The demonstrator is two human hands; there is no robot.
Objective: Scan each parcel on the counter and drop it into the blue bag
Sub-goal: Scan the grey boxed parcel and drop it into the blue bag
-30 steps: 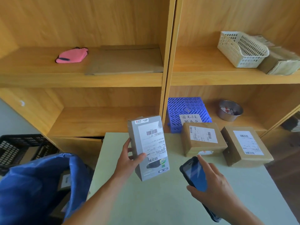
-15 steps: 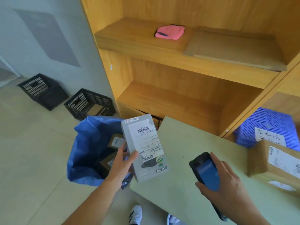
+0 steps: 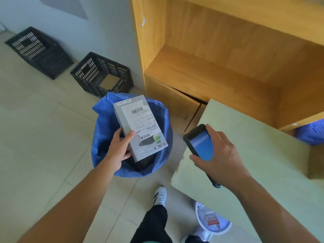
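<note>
My left hand (image 3: 121, 149) grips a grey parcel box (image 3: 140, 127) with a white barcode label, holding it flat and face-up right over the open mouth of the blue bag (image 3: 103, 123) on the floor. My right hand (image 3: 222, 155) holds a black handheld scanner (image 3: 199, 142) with a blue screen above the left corner of the pale green counter (image 3: 254, 155). A brown cardboard parcel (image 3: 315, 160) shows only its edge at the right border of the counter. The bag's inside looks dark beneath the box.
Two black slatted crates (image 3: 103, 74) (image 3: 38, 50) stand on the tiled floor by the wall. A wooden shelf unit (image 3: 219, 64) rises behind the counter, with a blue crate (image 3: 310, 132) at its right edge. My shoes (image 3: 160, 194) stand beside the bag.
My view swung left and down. My left hand carried the grey box off the counter to above the bag's mouth. The scanner stayed in my right hand.
</note>
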